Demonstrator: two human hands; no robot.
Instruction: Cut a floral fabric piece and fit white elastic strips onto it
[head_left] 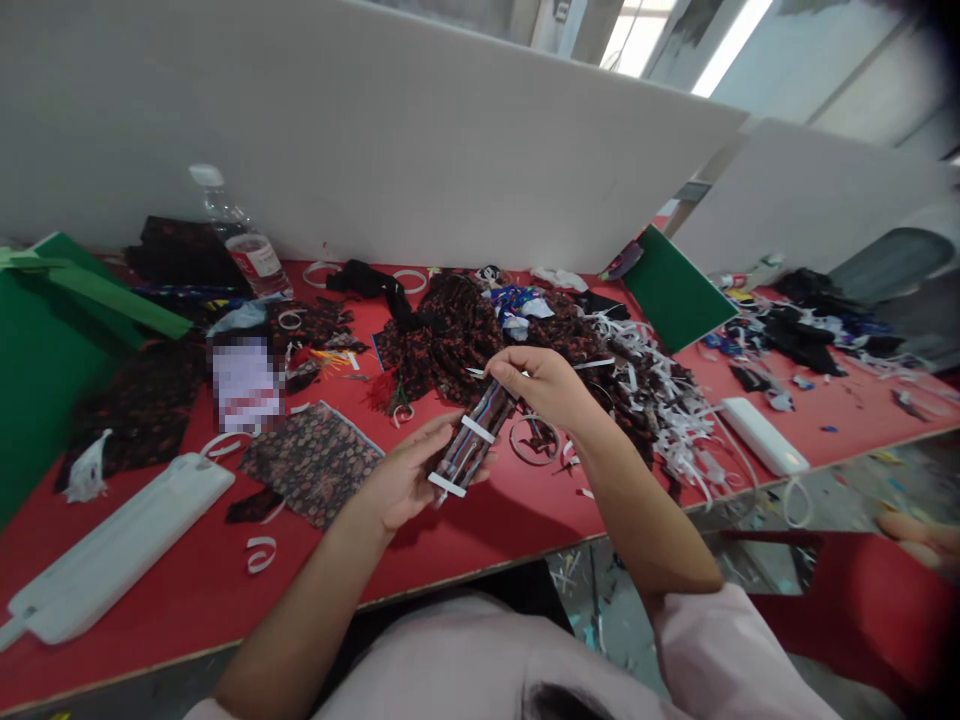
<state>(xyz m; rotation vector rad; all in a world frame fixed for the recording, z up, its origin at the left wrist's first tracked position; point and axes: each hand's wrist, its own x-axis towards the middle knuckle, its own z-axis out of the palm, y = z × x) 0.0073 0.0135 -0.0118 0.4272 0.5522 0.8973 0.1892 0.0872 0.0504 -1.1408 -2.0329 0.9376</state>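
Note:
Both of my hands hold one narrow bundle of dark patterned fabric strips [474, 445] bound by white bands, above the red table [480, 530]. My left hand [409, 475] cups its lower end from below. My right hand [540, 382] pinches its upper end. Just beyond the bundle lies a heap of dark floral fabric [457, 335]. A white elastic ring [534, 440] lies on the table under my right wrist.
A tangle of white strips [664, 400] lies at right, a patterned fabric square [313, 460] at left. Two white flat devices [112, 550] [765, 435], a water bottle [244, 240], green boards [675, 290] and a white partition [375, 130] surround the work. Another person's hand [922, 540] shows at far right.

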